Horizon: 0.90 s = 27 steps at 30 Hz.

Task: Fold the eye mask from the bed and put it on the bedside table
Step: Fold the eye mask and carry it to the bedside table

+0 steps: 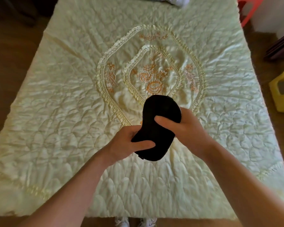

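A black eye mask [159, 112] is held up above the bed, stretched lengthwise away from me. My left hand [126, 143] grips its near end, thumb across the top. The far half is clasped by my right hand [185, 128], whose thumb presses on the mask's middle. The mask's underside and strap are hidden. The pale yellow quilted bedspread [72, 104] with an embroidered floral centre lies below both hands.
A white pillow [167, 0] lies at the head of the bed. A red plastic stool [247, 10] stands at the far right corner. A yellow object [280, 92] and a dark wooden piece [280, 46] sit on the floor at the right.
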Motion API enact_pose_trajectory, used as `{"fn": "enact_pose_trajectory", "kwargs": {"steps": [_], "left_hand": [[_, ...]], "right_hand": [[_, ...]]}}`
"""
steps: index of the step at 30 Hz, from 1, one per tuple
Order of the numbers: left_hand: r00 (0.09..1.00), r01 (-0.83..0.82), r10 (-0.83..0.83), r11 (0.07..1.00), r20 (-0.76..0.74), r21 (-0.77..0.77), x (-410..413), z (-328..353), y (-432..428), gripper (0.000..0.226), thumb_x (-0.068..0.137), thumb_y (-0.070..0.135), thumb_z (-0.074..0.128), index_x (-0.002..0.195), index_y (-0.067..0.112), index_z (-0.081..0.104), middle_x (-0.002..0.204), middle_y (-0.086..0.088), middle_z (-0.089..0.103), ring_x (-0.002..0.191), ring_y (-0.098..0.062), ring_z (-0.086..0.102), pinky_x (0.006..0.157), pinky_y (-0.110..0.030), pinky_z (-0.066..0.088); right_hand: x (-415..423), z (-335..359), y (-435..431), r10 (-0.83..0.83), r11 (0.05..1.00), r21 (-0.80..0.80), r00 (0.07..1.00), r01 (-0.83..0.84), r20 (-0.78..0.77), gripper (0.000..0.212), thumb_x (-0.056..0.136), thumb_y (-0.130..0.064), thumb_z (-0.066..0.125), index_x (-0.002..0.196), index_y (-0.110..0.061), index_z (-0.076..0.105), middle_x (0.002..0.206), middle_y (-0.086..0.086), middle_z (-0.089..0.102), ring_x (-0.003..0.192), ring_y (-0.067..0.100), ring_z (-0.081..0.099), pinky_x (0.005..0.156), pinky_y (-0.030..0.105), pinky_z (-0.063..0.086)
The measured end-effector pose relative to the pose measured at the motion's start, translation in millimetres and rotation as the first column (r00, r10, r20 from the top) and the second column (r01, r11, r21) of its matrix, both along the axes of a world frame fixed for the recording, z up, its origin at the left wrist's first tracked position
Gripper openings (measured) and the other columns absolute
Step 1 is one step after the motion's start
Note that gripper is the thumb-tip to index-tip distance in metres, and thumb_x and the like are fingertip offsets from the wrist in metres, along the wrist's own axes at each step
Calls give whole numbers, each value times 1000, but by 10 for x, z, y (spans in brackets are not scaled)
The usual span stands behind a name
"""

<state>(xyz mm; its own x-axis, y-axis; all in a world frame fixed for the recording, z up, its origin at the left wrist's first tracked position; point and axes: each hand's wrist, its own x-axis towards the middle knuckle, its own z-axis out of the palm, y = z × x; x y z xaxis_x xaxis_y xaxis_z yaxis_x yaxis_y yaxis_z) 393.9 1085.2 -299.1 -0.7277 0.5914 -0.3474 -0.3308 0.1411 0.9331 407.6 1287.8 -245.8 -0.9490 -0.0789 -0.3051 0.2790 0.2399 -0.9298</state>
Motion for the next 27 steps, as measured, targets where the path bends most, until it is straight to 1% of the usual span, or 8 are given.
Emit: {"fn": "enact_pose_trajectory", "kwargs": {"steps": [3, 6, 10, 13, 15, 19, 23, 27], "left_hand": [[997, -48, 46, 998, 60, 26, 124, 516, -6, 20, 73, 35, 79, 92, 29, 77, 92, 4, 79, 94, -18, 74, 73, -22, 56], [984, -99, 89, 993, 153, 59, 275, 1014, -37, 22, 81, 27, 76, 103, 22, 76, 104, -5, 78, 103, -24, 72, 79, -28, 57], [939, -175, 126, 976, 320, 128, 528, 1556, -46, 25, 86, 21, 71, 109, 14, 74, 111, -10, 76, 109, -27, 69, 80, -28, 57], [902, -259, 177, 951, 393, 166, 695, 1890, 4, 30, 85, 22, 72, 113, 11, 72, 116, -12, 74, 111, -26, 68, 80, -28, 58], [873, -330, 230, 928, 430, 172, 787, 2098, 49, 32, 87, 20, 70, 117, 8, 70, 116, -12, 74, 109, -26, 69, 77, -27, 59], [806, -463, 315, 862, 500, 204, 889, 2404, 49, 25, 94, 10, 59, 117, 4, 67, 110, -14, 76, 100, -25, 72, 70, -28, 60], [747, -560, 358, 793, 560, 241, 924, 2590, -55, 20, 95, 4, 53, 105, 4, 70, 91, -14, 78, 83, -24, 75, 64, -29, 61], [712, -606, 360, 749, 602, 268, 1024, 2706, -164, 20, 96, 3, 51, 97, 5, 72, 80, -15, 78, 71, -25, 76, 56, -29, 60]], "right_hand": [[11, 479, -48, -57, 998, -23, 998, 57, 1, 17, 88, -23, 75, 99, -9, 74, 95, 14, 79, 91, 27, 77, 81, 54, 63], [16, 928, -99, -109, 992, 62, 994, 111, -33, 17, 86, -20, 79, 98, -10, 74, 93, 11, 79, 86, 21, 78, 81, 55, 63], [103, 1528, -194, -63, 985, 153, 989, 83, -134, 14, 87, -21, 77, 99, -13, 75, 90, 8, 79, 83, 21, 76, 79, 54, 62], [265, 1886, -252, -39, 973, 207, 954, 104, -297, 8, 87, -19, 76, 94, -23, 76, 81, -8, 75, 80, 14, 73, 71, 39, 61], [414, 2074, -285, 12, 973, 217, 925, 76, -379, 16, 87, -13, 76, 99, -25, 77, 84, -13, 75, 82, 7, 72, 71, 27, 57], [737, 2339, -316, 135, 960, 279, 829, 26, -542, 37, 83, 10, 71, 109, -16, 79, 103, -6, 78, 100, 5, 71, 84, 13, 52], [969, 2391, -399, 286, 910, 413, 694, 18, -661, 46, 74, 22, 73, 108, -8, 79, 114, 2, 75, 114, 11, 67, 97, 22, 54], [1114, 2379, -515, 453, 829, 559, 610, -19, -650, 38, 76, 15, 79, 107, -7, 80, 115, 10, 78, 121, 26, 66, 102, 30, 51]]}}
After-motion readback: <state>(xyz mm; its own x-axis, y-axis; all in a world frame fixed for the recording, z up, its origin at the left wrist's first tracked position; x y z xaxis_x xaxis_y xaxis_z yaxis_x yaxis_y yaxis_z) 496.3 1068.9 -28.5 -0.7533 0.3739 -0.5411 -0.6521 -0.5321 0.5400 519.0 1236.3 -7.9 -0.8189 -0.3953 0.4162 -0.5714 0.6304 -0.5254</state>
